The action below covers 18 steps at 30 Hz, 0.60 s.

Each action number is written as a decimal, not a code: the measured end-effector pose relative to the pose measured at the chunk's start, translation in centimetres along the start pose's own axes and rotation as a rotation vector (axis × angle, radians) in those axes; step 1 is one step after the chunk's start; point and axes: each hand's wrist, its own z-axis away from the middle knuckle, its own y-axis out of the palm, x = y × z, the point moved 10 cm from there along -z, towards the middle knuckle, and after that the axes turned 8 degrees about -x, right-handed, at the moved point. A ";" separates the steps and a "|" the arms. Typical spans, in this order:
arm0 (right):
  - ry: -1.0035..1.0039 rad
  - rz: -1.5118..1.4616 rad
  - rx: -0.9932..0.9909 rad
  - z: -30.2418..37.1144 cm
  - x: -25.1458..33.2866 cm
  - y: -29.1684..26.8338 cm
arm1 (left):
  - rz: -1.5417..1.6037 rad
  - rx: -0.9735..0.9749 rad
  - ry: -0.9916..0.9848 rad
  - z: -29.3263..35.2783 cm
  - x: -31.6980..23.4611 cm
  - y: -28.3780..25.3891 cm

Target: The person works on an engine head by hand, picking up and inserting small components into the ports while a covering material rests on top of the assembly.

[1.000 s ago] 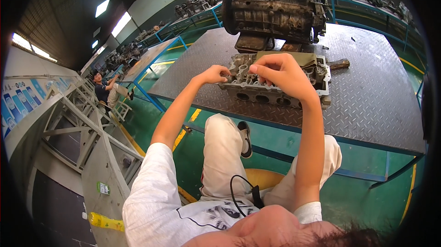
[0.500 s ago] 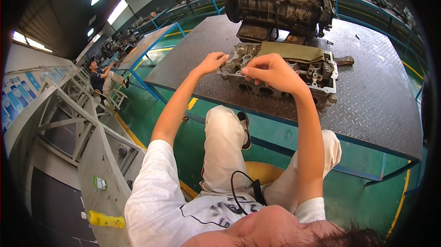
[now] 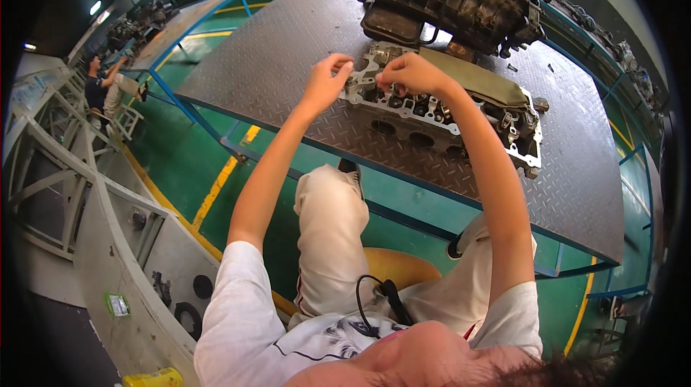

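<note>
A grey metal cylinder head (image 3: pixel 446 126) lies on the tread-plate table, its open top showing valve parts and its near side showing round ports. My left hand (image 3: pixel 327 84) is at its left end, fingers curled toward the thumb. Close by, my right hand (image 3: pixel 416 74) hangs over the left part of the cylinder head with fingertips pinched together. Whatever either hand holds, if anything, is too small or hidden to make out. A folded olive-green cloth (image 3: pixel 471 77) rests along the far side of the cylinder head, partly behind my right hand.
A large dark engine block (image 3: pixel 450 2) stands on the tread-plate table (image 3: pixel 252 63) beyond the cylinder head. Small metal pieces (image 3: pixel 512 67) lie to its right. At far left a person (image 3: pixel 108 84) sits by another table. Grey metal frames (image 3: pixel 108 243) stand to my left.
My view has swung, shifting the table and engine in the picture. The right hand is now lower over the cylinder head's left part, and my left fingers are more curled.
</note>
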 end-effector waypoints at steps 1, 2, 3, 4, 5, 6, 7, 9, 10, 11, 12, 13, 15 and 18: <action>0.021 -0.002 -0.035 -0.9 -0.4 -0.3 | -0.049 -0.159 0.015 1.1 -0.8 -1.7; 0.047 0.002 -0.076 -1.5 -0.9 -0.8 | -0.091 -0.314 0.030 2.4 -1.5 -2.9; 0.069 0.030 -0.104 -2.3 -1.4 -1.3 | -0.060 -0.353 0.013 3.9 -1.8 -2.8; 0.088 0.102 -0.130 -2.7 -1.6 -1.6 | -0.099 -0.315 -0.030 5.2 -1.4 -2.0; 0.126 0.151 -0.131 -3.0 -1.9 -1.8 | -0.092 -0.197 -0.104 6.0 -0.3 -0.6; 0.164 0.198 -0.132 -3.1 -1.9 -1.7 | -0.083 -0.076 -0.178 6.9 0.7 0.7; 0.164 0.225 -0.111 -3.5 -2.0 -1.5 | -0.074 -0.078 -0.190 7.6 1.2 1.0; 0.181 0.237 -0.087 -4.1 -2.5 -1.1 | -0.051 -0.050 -0.185 8.5 1.4 2.0; 0.194 0.237 -0.085 -4.1 -2.7 -1.0 | -0.039 -0.049 -0.186 8.6 0.9 2.2; 0.201 0.246 -0.088 -4.1 -2.9 -1.0 | -0.144 0.010 -0.207 8.7 0.6 2.8; 0.208 0.254 -0.080 -4.0 -2.7 -0.6 | -0.256 0.063 -0.229 9.0 0.3 3.0; 0.215 0.263 -0.072 -3.9 -2.5 -0.3 | -0.291 0.070 -0.239 9.1 1.1 3.4; 0.241 0.231 -0.063 -3.9 -2.6 0.0 | -0.266 0.078 -0.205 9.4 1.5 4.0; 0.266 0.202 -0.046 -4.3 -3.1 0.5 | -0.212 0.102 -0.193 9.4 1.2 5.1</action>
